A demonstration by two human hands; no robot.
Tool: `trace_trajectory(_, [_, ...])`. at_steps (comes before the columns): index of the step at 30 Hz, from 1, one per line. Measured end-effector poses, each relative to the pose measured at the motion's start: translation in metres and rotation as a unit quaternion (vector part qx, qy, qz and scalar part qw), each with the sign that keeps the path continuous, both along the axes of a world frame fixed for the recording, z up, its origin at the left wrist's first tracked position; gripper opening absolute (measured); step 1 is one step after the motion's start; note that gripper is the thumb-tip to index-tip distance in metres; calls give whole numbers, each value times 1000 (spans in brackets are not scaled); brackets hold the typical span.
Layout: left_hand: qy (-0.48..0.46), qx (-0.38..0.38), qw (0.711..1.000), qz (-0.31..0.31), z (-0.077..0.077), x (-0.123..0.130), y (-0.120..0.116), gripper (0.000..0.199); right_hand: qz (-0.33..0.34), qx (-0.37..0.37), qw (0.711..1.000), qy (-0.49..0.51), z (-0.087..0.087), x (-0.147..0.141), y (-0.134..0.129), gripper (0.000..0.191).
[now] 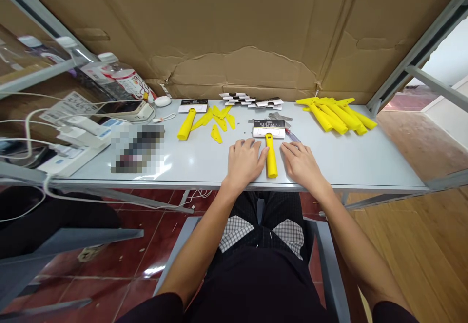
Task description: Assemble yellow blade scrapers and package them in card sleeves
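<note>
Bench (204, 167), cardboard (237, 25) behind. Handle (271, 161) lies, card (268, 130) at its far end, between left hand (244, 162) and right hand (300, 164); fingers of both relaxed on bench, gripping nothing. Step: apparently a pause; next move probably calls for pinching the handle.

Blk-and-wht rectangular paper card (269, 128), ctr of desk: wht Chinese chars + tiny code top L, too small to read.
</note>
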State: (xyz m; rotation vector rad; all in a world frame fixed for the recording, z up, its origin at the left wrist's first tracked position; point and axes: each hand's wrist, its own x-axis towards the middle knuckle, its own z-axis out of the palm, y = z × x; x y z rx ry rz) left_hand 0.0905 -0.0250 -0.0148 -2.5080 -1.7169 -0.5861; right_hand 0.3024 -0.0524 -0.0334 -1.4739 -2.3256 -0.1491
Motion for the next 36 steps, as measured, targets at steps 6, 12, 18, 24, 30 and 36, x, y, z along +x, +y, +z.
trace_trajectory(6, [17,-48,999,21,19,28,9,50,7,12,1000,13,-5,2,2,47])
trace_trajectory(12, [8,-77,997,27,25,41,22,38,5,10,1000,15,-5,2,3,46])
trace_trajectory(18, [2,-91,996,20,24,39,30,31,12,11,1000,23,-5,2,3,46])
trace_trajectory(24, [-14,-83,996,17,27,35,28,35,13,13,1000,18,-6,3,4,46])
trace_trajectory(30, [-49,-35,998,-10,50,9,39,37,20,29,999,19,-6,3,3,44])
trace_trajectory(36, [-54,-23,998,-8,53,-23,59,41,13,29,999,16,-6,2,3,42])
